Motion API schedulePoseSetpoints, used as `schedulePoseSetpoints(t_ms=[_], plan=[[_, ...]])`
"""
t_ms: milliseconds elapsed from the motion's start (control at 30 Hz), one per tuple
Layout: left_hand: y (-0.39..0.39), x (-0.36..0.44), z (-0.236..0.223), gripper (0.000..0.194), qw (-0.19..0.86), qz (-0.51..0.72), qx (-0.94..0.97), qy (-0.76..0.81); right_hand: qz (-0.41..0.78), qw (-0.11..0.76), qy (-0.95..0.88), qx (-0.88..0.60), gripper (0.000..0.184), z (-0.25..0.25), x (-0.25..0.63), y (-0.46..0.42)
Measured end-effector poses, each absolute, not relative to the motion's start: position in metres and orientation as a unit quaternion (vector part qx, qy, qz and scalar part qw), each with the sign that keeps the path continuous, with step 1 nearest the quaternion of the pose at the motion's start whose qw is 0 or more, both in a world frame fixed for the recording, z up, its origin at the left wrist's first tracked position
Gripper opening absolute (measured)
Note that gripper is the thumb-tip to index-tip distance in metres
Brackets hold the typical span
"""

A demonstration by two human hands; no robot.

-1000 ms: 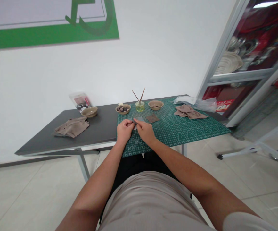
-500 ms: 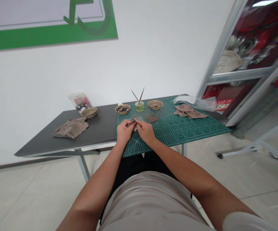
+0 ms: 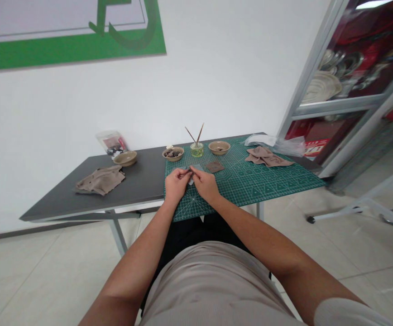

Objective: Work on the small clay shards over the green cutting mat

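Grey flat piece [image 3: 197, 167] sits between my hands, toward the near left part of the green cutting mat [image 3: 267, 185]. My left hand [image 3: 177, 184] and right hand [image 3: 205, 184] are curled inward, their fingertips pinching close together at it, though what each grips exactly is too small to tell. Just beyond lies a brown square [image 3: 214, 166].

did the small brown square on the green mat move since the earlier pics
No. The brown square keeps the same spot on the green cutting mat, in front of and right of the glass jar; only the head camera shifted slightly.
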State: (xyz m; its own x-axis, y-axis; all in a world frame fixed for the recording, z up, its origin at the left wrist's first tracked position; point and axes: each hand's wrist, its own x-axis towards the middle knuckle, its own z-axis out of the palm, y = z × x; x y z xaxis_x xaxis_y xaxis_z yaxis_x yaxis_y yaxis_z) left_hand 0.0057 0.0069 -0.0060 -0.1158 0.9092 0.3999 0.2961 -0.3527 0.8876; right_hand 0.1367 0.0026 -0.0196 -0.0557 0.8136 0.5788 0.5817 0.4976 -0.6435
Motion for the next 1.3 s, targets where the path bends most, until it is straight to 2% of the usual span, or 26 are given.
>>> schedulePoseSetpoints(t_ms=[1300], plan=[[0.0059,0.0038,-0.0055,0.013,0.24,0.542,0.625,0.509,0.087,0.486,-0.752,-0.437,0.049,-0.0231,0.1349,0.0005]])
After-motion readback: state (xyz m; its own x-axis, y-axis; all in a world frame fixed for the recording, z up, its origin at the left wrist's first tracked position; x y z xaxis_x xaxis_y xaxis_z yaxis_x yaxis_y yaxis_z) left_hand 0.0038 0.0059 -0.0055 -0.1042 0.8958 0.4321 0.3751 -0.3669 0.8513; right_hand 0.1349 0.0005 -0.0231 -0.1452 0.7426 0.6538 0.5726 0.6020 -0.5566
